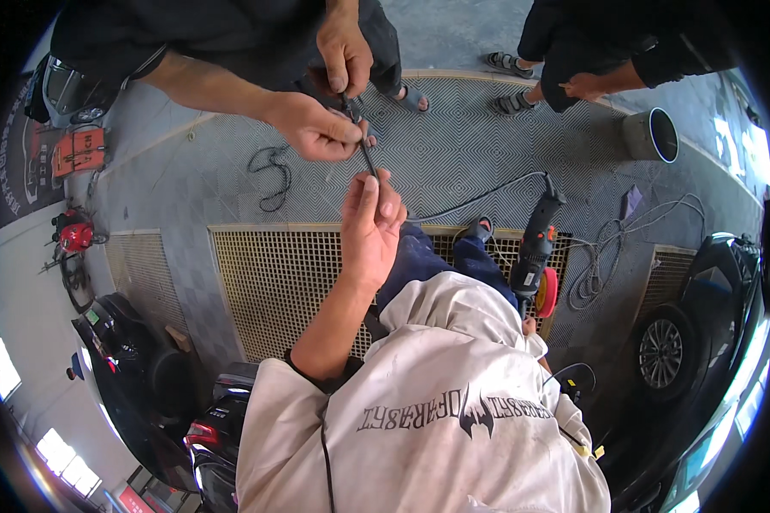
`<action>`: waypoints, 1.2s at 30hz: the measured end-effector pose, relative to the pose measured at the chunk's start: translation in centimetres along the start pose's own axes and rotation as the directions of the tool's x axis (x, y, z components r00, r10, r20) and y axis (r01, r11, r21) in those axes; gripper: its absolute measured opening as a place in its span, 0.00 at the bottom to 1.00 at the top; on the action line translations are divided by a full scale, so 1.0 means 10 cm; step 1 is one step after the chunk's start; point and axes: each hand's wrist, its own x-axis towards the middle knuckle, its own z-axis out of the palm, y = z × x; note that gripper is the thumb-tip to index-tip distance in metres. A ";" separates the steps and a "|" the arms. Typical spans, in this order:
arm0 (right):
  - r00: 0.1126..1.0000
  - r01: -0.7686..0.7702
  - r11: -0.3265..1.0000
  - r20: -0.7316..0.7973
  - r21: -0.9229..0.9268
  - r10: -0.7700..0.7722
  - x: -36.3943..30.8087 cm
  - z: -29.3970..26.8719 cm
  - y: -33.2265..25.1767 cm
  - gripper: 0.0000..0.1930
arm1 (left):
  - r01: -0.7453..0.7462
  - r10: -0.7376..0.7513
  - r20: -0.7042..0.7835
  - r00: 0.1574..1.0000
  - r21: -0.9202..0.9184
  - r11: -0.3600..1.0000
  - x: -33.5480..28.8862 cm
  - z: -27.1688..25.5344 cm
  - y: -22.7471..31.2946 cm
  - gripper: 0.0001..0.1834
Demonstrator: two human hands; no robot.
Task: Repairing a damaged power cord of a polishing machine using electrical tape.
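My left hand (372,218) is raised in front of my chest, thumb and fingers pinched on the lower end of a thin dark cord (369,158). A co-worker's left hand (346,60) and right hand (316,128) grip the same cord just above. At my right side is a black and grey power polisher (535,248) with a red and yellow round pad (547,292). Only the fingers of my right hand (530,327) show, closed at the polisher's head end; my shirt hides the rest. From the polisher's far end, a grey cable (479,203) curves toward my left hand.
Metal floor grating (274,282) lies under me. A coiled cable (603,265) and a black cord (274,175) lie on the floor. A bucket (650,135) stands far right near another person's sandalled feet (513,103). A dark car (693,333) is at right, motorcycles (218,432) at left.
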 end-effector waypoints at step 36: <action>0.930 0.106 0.698 0.320 -0.708 0.182 0.98 -0.16 -0.19 0.12 | 0.486 -0.298 -0.504 0.811 0.863 -0.136 -1.80 -3.09 -0.73 0.15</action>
